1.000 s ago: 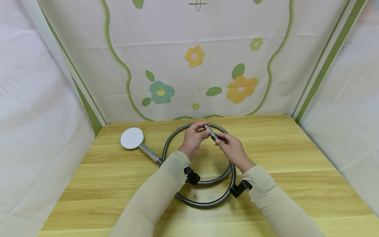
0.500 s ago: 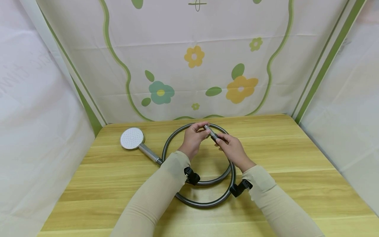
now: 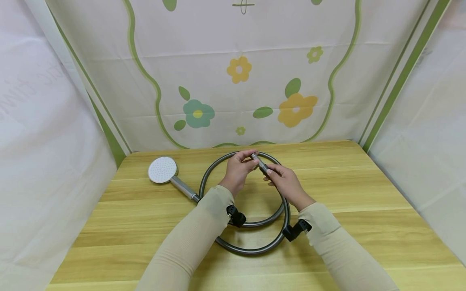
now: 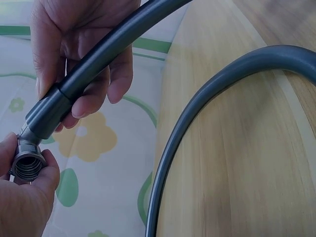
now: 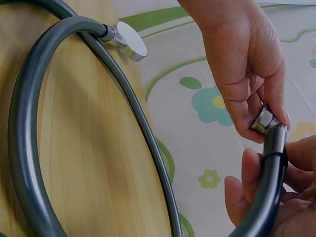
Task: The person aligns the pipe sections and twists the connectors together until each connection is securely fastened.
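Observation:
My left hand [image 3: 236,171] pinches a silver threaded connector nut [image 4: 28,165] at the end of a dark grey shower hose [image 3: 251,251]. Its round opening shows inner threads in the left wrist view. Just behind it, the fingers and thumb of my right hand [image 3: 287,184] grip the dark end sleeve [image 4: 49,112] and the hose beside it. The nut sits at an angle to the sleeve. Both hands hold this end up above the table, over the hose's loops. At the other end of the hose is a shower head [image 3: 162,169] with a white face and grey handle [image 3: 183,187].
The hose lies in wide loops on the wooden table [image 3: 349,242], under and between my forearms. A white cloth with printed flowers [image 3: 296,109] stands behind the table's far edge, and pale cloth walls [image 3: 429,101] flank both sides.
My right hand's fingers and thumb have shifted slightly on the sleeve. The left hand keeps its pinch on the nut, and the shower head and loops stay put.

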The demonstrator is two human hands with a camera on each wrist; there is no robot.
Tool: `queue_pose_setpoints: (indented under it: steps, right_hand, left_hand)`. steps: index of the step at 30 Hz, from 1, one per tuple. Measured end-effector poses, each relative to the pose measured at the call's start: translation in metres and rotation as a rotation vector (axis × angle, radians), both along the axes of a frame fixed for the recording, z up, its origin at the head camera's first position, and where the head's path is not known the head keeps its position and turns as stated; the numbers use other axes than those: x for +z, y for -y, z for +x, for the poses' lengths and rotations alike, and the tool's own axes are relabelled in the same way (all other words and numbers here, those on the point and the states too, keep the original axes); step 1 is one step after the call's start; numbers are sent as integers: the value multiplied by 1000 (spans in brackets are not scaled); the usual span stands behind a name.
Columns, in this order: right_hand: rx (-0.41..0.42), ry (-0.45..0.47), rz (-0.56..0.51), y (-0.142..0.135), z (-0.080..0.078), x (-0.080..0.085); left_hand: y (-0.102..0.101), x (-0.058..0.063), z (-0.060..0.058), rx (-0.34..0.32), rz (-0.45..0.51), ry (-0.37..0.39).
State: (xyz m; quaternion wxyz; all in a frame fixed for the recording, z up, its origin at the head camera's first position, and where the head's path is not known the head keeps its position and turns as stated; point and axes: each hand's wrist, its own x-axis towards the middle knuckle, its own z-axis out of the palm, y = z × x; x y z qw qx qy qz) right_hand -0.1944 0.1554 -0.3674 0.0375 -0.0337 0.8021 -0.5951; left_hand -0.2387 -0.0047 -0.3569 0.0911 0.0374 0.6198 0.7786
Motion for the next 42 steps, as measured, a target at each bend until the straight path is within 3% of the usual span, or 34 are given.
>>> queue_pose_setpoints:
  steps: [23,36,42]
  right_hand:
    - [-26,18,78,-2,0,3]
    - [-66,-155,173,-1,6,5]
    - [-89,-244,268,1,8,4]
  left_hand:
    - [0,0,0,-3,19,0]
    - [-1,3,2,11,7,13]
    - [-1,2,2,8,5,15]
